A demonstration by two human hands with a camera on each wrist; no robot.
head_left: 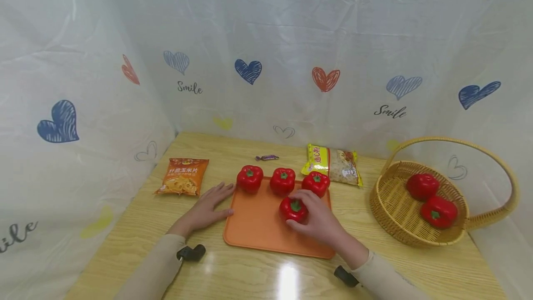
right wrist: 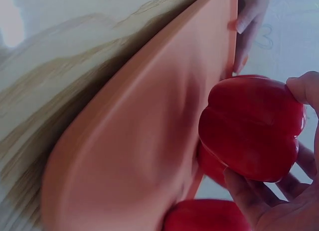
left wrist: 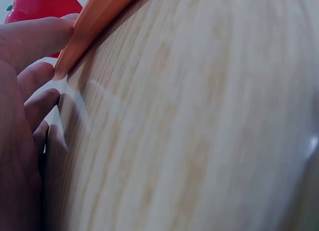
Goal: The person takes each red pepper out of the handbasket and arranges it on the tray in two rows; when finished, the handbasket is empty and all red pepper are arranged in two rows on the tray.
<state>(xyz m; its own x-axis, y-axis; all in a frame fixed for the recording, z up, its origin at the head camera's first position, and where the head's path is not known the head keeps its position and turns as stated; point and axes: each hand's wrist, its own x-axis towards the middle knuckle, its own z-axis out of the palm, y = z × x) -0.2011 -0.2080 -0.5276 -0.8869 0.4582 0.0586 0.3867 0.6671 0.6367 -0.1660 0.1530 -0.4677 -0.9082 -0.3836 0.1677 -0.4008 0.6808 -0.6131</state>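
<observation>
My right hand (head_left: pixel 318 219) grips a red bell pepper (head_left: pixel 287 210) above the middle of an orange tray (head_left: pixel 254 228). In the right wrist view, thumb and fingers curl round this pepper (right wrist: pixel 251 128), which hangs a little off the tray surface. Three more red bell peppers line the tray's far edge: one at the left corner (head_left: pixel 250 179), one in the middle (head_left: pixel 282 182) and one at the right (head_left: pixel 315 184). With fingers extended, my left hand (head_left: pixel 207 208) rests at the tray's left edge, and its thumb touches the rim (left wrist: pixel 92 24) in the left wrist view.
At right stands a wicker basket (head_left: pixel 381 212) with a tall handle, holding two red bell peppers (head_left: pixel 439 212). An orange snack bag (head_left: pixel 183 177) lies at left. Behind the tray are a small purple-wrapped candy (head_left: pixel 267 157) and a yellow-ended food packet (head_left: pixel 339 165). A printed curtain backs the wooden table.
</observation>
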